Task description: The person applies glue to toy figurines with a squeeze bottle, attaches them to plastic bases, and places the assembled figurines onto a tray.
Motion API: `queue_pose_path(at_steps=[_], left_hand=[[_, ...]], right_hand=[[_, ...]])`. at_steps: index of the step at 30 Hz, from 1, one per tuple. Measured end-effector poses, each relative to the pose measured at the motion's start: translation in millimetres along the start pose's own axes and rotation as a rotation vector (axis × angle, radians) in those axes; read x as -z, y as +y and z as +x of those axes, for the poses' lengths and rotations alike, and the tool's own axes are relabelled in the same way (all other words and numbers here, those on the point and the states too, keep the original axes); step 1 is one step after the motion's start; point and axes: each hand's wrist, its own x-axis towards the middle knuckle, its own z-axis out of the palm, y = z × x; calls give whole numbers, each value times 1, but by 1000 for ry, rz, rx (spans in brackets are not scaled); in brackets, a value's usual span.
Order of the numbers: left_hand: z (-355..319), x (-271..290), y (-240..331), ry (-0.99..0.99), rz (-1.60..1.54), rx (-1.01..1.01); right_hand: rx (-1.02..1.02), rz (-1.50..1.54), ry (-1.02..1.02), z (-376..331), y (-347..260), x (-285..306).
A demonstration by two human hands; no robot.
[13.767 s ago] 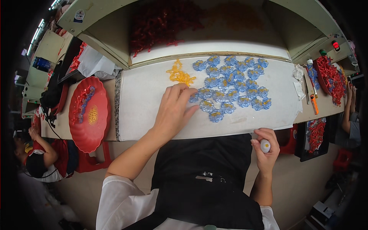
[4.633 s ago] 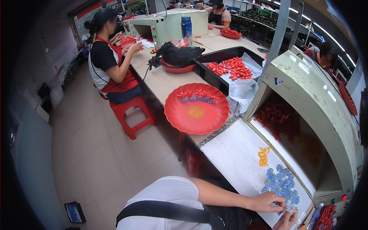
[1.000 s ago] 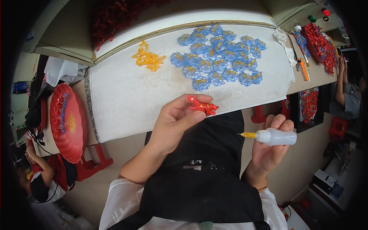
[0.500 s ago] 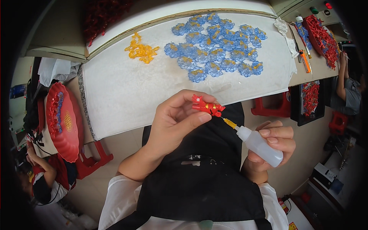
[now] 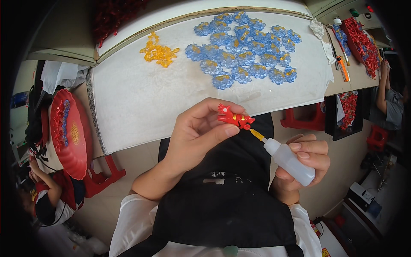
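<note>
Plainly, the left hand (image 5: 193, 132) pinches the red figurine (image 5: 236, 118) near the right hand (image 5: 315, 160).

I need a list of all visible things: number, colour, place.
Figurine: one, red with gold, centre
Squeeze bottle: one, whitish, right of figurine
Flower pieces: over twenty, blue and yellow, on white sheet
Small pieces: one pile, yellow, sheet's left
Plate: one, red, left
Slim tool: one, orange, right
Tray: one, black, right
Heap: one, reddish, right
Stools: three, red, both sides
Other people: two, both edges
Apron: one, black, centre
Left grip: one, holding figurine
Right grip: one, holding bottle
</note>
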Motion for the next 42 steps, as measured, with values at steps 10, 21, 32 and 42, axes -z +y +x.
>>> queue_pose_path(at_steps=[10,21,32,42], left_hand=[[3,3,-5,-2,-187,163],[4,5,-8,-34,-273,199],[10,27,-7,78,-270,93],[8,28,-5,124,-193,91]], right_hand=[[36,101,37,3,-3,7],[27,50,1,1,2,5],[-185,192,121,5,31,26],[-128,-393,-276,53,99,53]])
